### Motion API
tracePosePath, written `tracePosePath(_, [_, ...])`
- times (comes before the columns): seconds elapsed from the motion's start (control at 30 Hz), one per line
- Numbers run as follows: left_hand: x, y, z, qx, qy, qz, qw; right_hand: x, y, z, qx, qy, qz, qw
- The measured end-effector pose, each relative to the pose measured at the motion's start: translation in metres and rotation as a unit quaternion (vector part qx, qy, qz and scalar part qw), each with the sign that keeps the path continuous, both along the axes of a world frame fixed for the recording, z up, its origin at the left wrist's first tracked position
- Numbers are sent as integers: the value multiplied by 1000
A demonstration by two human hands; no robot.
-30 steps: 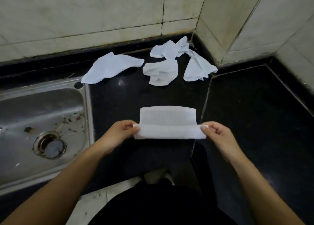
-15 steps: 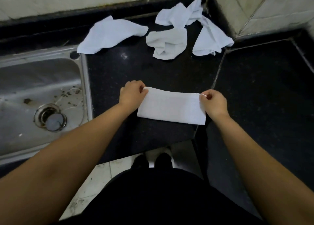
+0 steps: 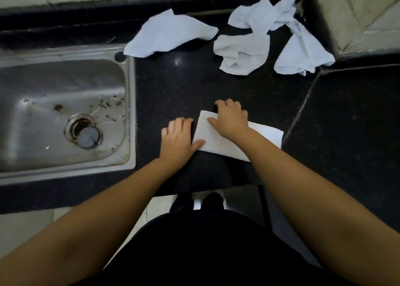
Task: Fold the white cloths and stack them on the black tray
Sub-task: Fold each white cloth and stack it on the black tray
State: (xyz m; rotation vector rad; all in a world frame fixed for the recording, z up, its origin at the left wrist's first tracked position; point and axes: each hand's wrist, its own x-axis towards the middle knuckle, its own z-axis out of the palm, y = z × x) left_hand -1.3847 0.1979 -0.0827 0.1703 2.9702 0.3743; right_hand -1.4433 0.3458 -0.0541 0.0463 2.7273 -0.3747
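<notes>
A folded white cloth (image 3: 265, 137) lies as a flat strip on the black counter (image 3: 177, 86) near its front edge. My right hand (image 3: 231, 121) rests on the strip's left end, fingers curled over the far edge and thumb spread on top. My left hand (image 3: 178, 139) lies palm down on the counter just left of the cloth, fingers apart, with only the thumb touching the near left corner. Several crumpled white cloths wait at the back: one flatter cloth (image 3: 171, 34), one bunched cloth (image 3: 242, 54), and two more in the corner (image 3: 303, 54). No black tray is in view.
A steel sink (image 3: 131, 112) with a dirty drain (image 3: 85, 132) sits left of my hands. Tiled walls (image 3: 357, 8) close the back and the right corner. A second black counter slab (image 3: 350, 117) extends to the right. The counter's front edge is just below the cloth.
The cloth was folded away from me into a flat strip and laid down. My right hand has since crossed from its right end to its left end; my left hand let go and lies flat.
</notes>
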Motion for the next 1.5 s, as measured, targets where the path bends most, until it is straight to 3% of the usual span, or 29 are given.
tracePosePath(0.17, [-3, 1, 4, 10, -36, 9, 999, -15, -26, 2, 40, -56, 44, 997])
tracePosePath(0.27, [-9, -1, 9, 67, -88, 16, 994, -15, -13, 19, -129, -79, -21, 988])
tracePosePath(0.37, [-29, 1, 28, 214, -100, 29, 971, -16, 11, 45, -267, -3, -53, 962])
tracePosePath(0.53, [-74, 18, 100, 397, 30, 41, 916, -21, 55, 108, -430, 143, -147, 879])
tracePosePath(0.63, [-84, 27, 145, 440, 109, -13, 891, -15, 69, 143, -483, 214, -136, 838])
tracePosePath(0.73, [-73, 26, 160, 460, 124, -63, 877, 3, 73, 152, -518, 225, -135, 814])
tracePosePath(0.93, [-24, -1, 94, 429, -11, -76, 900, 67, 67, 97, -440, 113, -140, 880])
tracePosePath(1.07, [17, -19, 56, 375, -193, -66, 904, 116, 63, 50, -420, -24, -149, 895])
tracePosePath(1.17, [25, -24, 48, 363, -257, -61, 894, 128, 64, 43, -408, -78, -154, 896])
tracePosePath(1.37, [-25, -6, 49, 341, -175, -14, 923, 67, 64, 38, -386, 3, -211, 898])
tracePosePath(1.5, [-68, 14, 36, 267, -120, 26, 956, 19, 60, 19, -296, 35, -233, 926])
